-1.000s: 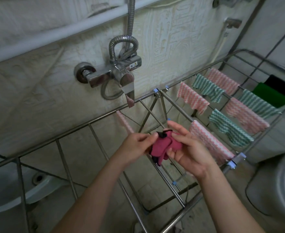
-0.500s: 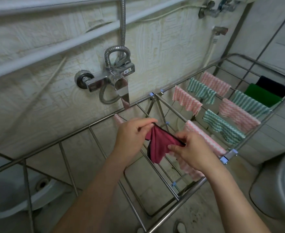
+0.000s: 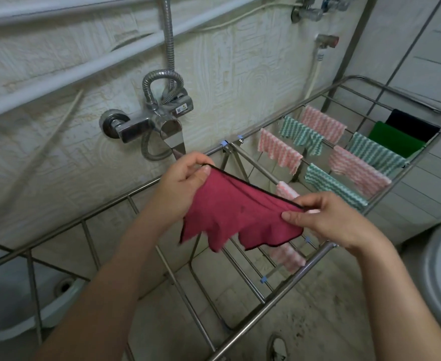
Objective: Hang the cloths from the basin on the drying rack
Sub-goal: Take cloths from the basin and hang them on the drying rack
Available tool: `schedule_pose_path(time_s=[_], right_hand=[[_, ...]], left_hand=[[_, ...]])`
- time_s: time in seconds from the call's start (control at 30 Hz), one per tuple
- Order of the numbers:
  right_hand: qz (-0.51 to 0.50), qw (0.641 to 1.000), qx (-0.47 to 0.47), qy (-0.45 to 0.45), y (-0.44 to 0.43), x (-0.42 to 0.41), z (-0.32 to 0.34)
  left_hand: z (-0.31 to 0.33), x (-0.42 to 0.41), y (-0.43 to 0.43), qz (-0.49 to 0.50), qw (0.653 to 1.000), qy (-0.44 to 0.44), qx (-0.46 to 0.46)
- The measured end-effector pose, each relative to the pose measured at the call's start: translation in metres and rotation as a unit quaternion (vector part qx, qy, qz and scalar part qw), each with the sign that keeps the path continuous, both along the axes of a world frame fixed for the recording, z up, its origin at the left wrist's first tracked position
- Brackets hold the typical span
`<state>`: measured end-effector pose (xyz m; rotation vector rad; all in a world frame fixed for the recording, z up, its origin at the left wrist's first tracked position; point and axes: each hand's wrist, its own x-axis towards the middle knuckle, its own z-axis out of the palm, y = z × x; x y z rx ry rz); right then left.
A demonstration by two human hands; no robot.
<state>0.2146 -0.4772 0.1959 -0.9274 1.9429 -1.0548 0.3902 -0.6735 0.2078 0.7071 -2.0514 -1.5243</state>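
Overhead, both hands [image 3: 183, 186] pinching magenta cloth [image 3: 237, 217].

Magenta black-edged cloth [image 3: 236, 213] stretched above steel drying rack [image 3: 287, 280] bearing pink, green-striped cloths [image 3: 279, 150].

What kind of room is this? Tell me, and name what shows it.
Most likely a bathroom used for laundry: a shower mixer tap with a metal hose on the tiled wall, a white basin low at the left, and a folding drying rack carrying cloths.
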Motion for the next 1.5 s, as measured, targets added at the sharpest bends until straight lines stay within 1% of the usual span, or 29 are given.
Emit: schedule_pose_path(time_s=[0.07,0.17,0.23,0.3,0.37,0.4,0.47,0.53,0.57,0.6,0.67,0.73,0.8,0.93,1.03,1.1,1.17,1.23,1.33,1.37,1.43,1.5], right_hand=[[0.006,0.995,-0.031,-0.093,0.001,-0.005,0.005],[0.020,0.972,-0.051,-0.227,-0.003,-0.008,-0.003],[0.042,0.956,-0.059,-0.285,-0.002,-0.008,-0.014],[0.086,0.937,-0.081,-0.328,0.003,-0.005,-0.014],[0.120,0.918,-0.111,-0.360,0.007,-0.002,-0.004],[0.123,0.916,-0.119,-0.362,0.009,-0.001,0.003],[0.109,0.927,-0.095,-0.345,0.002,0.000,0.008],[0.093,0.949,-0.022,-0.300,-0.013,0.001,0.000],[0.075,0.963,0.029,-0.258,-0.023,0.002,-0.011],[0.053,0.976,0.080,-0.197,-0.034,0.005,-0.025],[0.032,0.986,0.150,-0.068,-0.056,0.011,-0.058],[0.031,0.985,0.167,0.023,-0.073,0.016,-0.088],[0.024,0.983,0.159,0.088,-0.085,0.020,-0.108],[0.006,0.974,0.132,0.186,-0.097,0.027,-0.118],[-0.004,0.969,0.099,0.225,-0.099,0.035,-0.119],[0.010,0.964,0.092,0.248,-0.094,0.038,-0.121],[0.045,0.962,0.099,0.251,-0.085,0.038,-0.125],[0.121,0.958,0.129,0.227,-0.071,0.037,-0.125],[0.242,0.932,0.220,0.155,-0.049,0.043,-0.118],[0.264,0.920,0.246,0.153,-0.043,0.047,-0.114],[0.289,0.900,0.273,0.180,-0.031,0.053,-0.110],[0.294,0.893,0.280,0.193,-0.025,0.058,-0.111]], left_hand=[[-0.002,0.014,-0.001,-0.019,0.998,-0.020,0.050],[-0.021,0.039,0.002,-0.019,0.992,-0.062,0.112],[-0.033,0.053,0.007,-0.035,0.984,-0.066,0.164],[-0.036,0.061,0.013,-0.080,0.972,-0.060,0.215],[-0.035,0.068,0.018,-0.116,0.957,-0.033,0.263],[-0.035,0.070,0.019,-0.127,0.951,-0.019,0.283],[-0.039,0.073,0.020,-0.121,0.942,0.001,0.314],[-0.056,0.074,0.022,-0.076,0.940,-0.010,0.334],[-0.069,0.072,0.023,-0.039,0.943,-0.037,0.327],[-0.085,0.069,0.025,-0.001,0.951,-0.086,0.297],[-0.115,0.064,0.026,0.051,0.961,-0.209,0.176],[-0.134,0.060,0.027,0.059,0.953,-0.291,0.053],[-0.141,0.058,0.026,0.068,0.939,-0.335,-0.030],[-0.143,0.055,0.024,0.084,0.920,-0.368,-0.108],[-0.147,0.057,0.026,0.087,0.924,-0.358,-0.105],[-0.149,0.058,0.028,0.088,0.940,-0.318,-0.083],[-0.147,0.058,0.028,0.077,0.953,-0.283,-0.075],[-0.148,0.059,0.026,0.044,0.959,-0.273,-0.060],[-0.150,0.061,0.019,0.006,0.962,-0.274,-0.014],[-0.150,0.060,0.018,0.000,0.961,-0.278,-0.004],[-0.152,0.054,0.019,0.005,0.958,-0.286,0.005],[-0.154,0.049,0.020,0.032,0.960,-0.278,0.024]])
